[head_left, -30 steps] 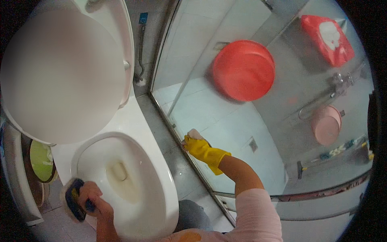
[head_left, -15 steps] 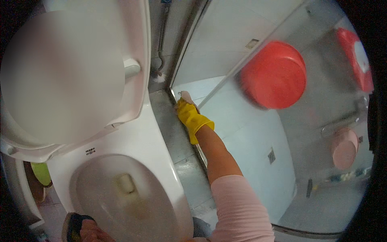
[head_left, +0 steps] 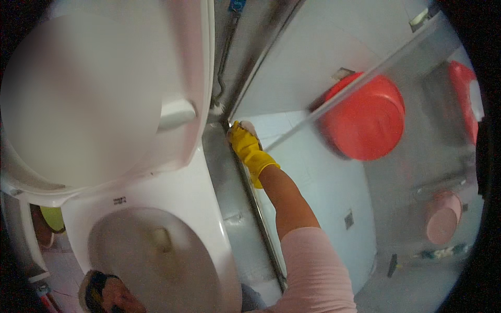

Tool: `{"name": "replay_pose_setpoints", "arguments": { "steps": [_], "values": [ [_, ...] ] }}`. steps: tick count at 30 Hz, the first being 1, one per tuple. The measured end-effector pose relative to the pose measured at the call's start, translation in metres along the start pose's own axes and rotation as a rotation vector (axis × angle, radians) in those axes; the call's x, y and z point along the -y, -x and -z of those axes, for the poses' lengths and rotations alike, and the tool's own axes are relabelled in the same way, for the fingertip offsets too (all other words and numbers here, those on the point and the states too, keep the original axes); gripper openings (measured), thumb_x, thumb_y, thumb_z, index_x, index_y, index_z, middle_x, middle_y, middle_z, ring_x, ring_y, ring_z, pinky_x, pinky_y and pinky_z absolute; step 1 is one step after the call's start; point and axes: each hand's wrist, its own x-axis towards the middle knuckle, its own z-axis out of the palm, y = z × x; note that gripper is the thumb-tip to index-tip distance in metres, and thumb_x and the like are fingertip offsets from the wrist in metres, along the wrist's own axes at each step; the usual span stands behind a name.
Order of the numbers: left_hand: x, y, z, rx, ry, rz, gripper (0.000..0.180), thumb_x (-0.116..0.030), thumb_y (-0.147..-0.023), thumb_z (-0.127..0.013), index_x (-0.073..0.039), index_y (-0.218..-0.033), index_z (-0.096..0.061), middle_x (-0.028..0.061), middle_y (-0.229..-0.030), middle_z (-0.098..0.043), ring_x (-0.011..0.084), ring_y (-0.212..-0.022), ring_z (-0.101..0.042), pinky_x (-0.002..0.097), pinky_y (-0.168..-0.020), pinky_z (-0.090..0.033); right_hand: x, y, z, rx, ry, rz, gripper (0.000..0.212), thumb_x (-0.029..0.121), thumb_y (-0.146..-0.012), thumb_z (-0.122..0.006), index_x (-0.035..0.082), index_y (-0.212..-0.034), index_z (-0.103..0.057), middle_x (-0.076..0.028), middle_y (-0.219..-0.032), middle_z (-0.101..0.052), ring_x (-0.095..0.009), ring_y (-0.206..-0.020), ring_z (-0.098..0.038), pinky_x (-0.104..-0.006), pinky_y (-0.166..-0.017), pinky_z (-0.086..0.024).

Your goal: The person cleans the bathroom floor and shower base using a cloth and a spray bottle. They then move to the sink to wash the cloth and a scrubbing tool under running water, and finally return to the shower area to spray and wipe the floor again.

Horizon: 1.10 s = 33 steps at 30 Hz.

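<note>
My right hand (head_left: pixel 243 142), in a yellow rubber glove, is closed on a pale pink cloth (head_left: pixel 249 128). It presses this cloth against the metal floor rail (head_left: pixel 259 208) of the glass shower enclosure, close to the corner where the rail meets the wall. Part of the cloth is hidden under the glove. The bare forearm and pink sleeve come in from the lower edge. My left hand does not show. To the left stands a white toilet (head_left: pixel 201 188) with its lid raised.
A red basin (head_left: pixel 368 122) leans behind the glass panel (head_left: pixel 334 101). Farther right are a pink container (head_left: pixel 443 221) and a red item (head_left: pixel 463 94). A drain (head_left: pixel 349 219) sits in the shower floor. A foot in a dark slipper (head_left: pixel 94 292) is at lower left.
The view has shifted, so the basin and rail appear lower and farther right. My gloved hand has slid slightly along the rail toward the wall corner, still holding the cloth.
</note>
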Motion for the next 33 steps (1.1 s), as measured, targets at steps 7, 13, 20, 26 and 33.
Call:
{"name": "replay_pose_setpoints", "arguments": {
  "steps": [7, 13, 20, 26, 33],
  "values": [
    [-0.018, -0.027, -0.005, 0.005, 0.004, 0.012, 0.036, -0.028, -0.093, -0.045, 0.002, -0.113, -0.045, 0.0166, -0.11, -0.051, 0.0282, -0.096, -0.052, 0.0342, -0.085, -0.042, 0.01, -0.061, -0.041, 0.131, 0.194, -0.136, 0.031, 0.022, -0.078, -0.06, 0.002, -0.102, -0.058, -0.022, -0.105, -0.058, -0.042, -0.095, -0.055, -0.0435, -0.08, -0.046],
    [-0.016, -0.025, -0.009, 0.008, 0.076, 0.026, 0.035, -0.029, -0.093, -0.044, 0.001, -0.112, -0.045, 0.0161, -0.108, -0.05, 0.0277, -0.096, -0.052, 0.0343, -0.085, -0.042, -0.089, -0.064, -0.07, 0.025, -0.715, -0.504, 0.024, 0.025, -0.081, -0.056, 0.002, -0.086, -0.062, -0.018, -0.083, -0.062, -0.032, -0.077, -0.06, -0.0406, -0.065, -0.045],
    [-0.006, -0.016, -0.017, -0.017, 0.076, 0.024, 0.035, -0.03, -0.093, -0.044, 0.001, -0.11, -0.044, 0.0155, -0.107, -0.05, 0.0272, -0.095, -0.051, 0.0345, -0.086, -0.041, -0.003, -0.06, -0.03, 0.051, -0.125, -0.175, 0.022, 0.025, -0.081, -0.059, 0.006, -0.091, -0.063, -0.015, -0.091, -0.064, -0.031, -0.09, -0.062, -0.0408, -0.073, -0.049],
    [0.003, 0.0, -0.015, -0.056, 0.077, 0.061, 0.035, -0.031, -0.093, -0.044, 0.0, -0.109, -0.044, 0.0149, -0.106, -0.049, 0.0267, -0.095, -0.051, 0.0346, -0.086, -0.041, -0.061, -0.013, -0.065, -0.011, 0.171, -0.247, 0.022, 0.025, -0.084, -0.054, 0.005, -0.086, -0.063, -0.013, -0.086, -0.063, -0.033, -0.083, -0.06, -0.0428, -0.073, -0.047],
    [-0.002, -0.008, -0.015, -0.049, 0.052, 0.056, 0.034, -0.032, -0.093, -0.043, -0.001, -0.107, -0.044, 0.0143, -0.105, -0.049, 0.0262, -0.095, -0.05, 0.0348, -0.086, -0.04, -0.042, -0.063, -0.073, -0.193, -0.093, 0.144, 0.025, 0.028, -0.083, -0.054, 0.005, -0.083, -0.063, -0.013, -0.078, -0.064, -0.028, -0.075, -0.061, -0.0394, -0.067, -0.048]
  ]
}}
